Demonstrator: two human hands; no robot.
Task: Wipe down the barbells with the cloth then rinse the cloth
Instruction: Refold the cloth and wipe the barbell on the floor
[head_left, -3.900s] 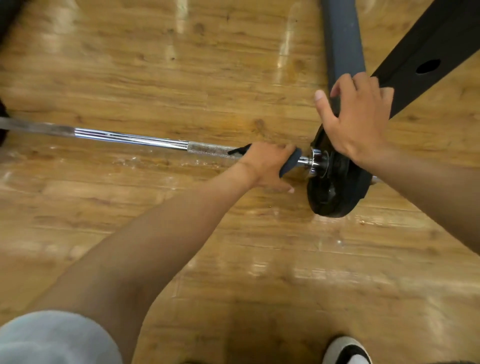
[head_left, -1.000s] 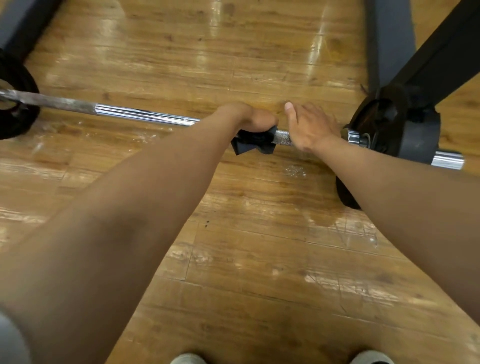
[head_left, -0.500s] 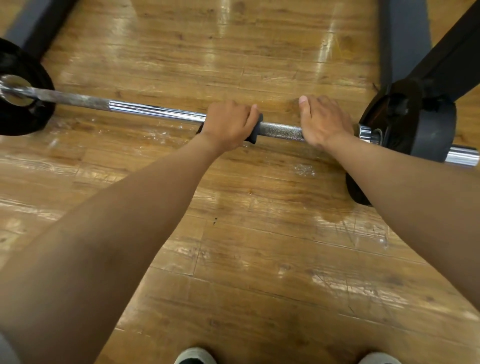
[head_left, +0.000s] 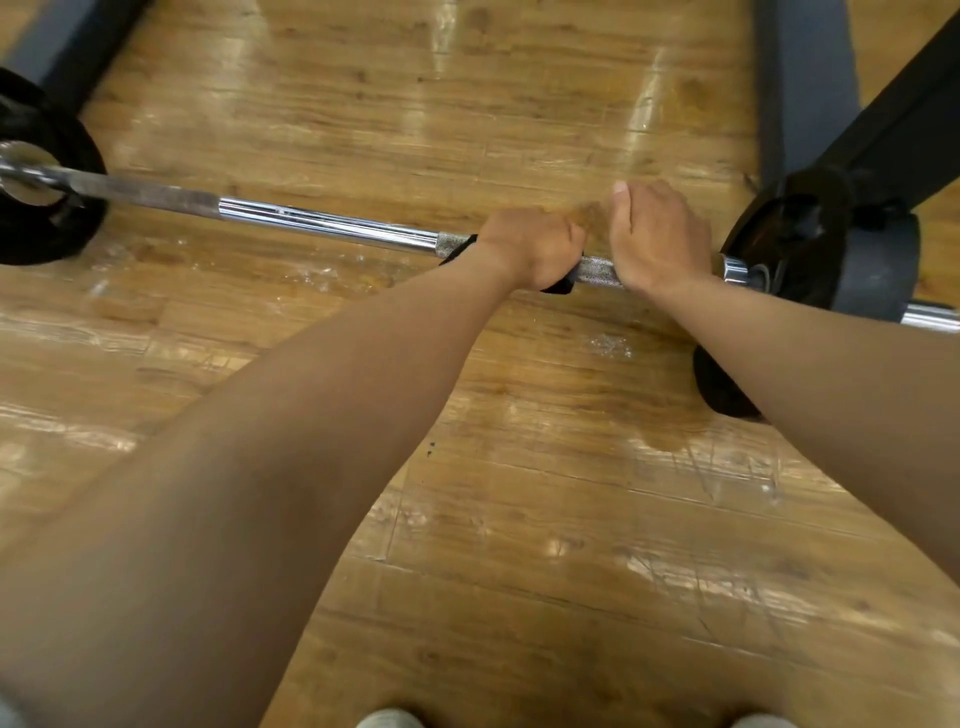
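Premises: a gym or weight room. Evidence: a chrome barbell (head_left: 332, 226) loaded with black weight plates (head_left: 41, 208) at 9 and 3 o'clock, resting on a worn wooden floor (head_left: 519, 519); dark steel rack frame members (head_left: 805, 78) at 1 o'clock.

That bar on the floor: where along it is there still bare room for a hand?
The bar is bare from the left hand out to the left plate. It is crowded between that hand, gripping the cloth, and the right hand beside the right plates.
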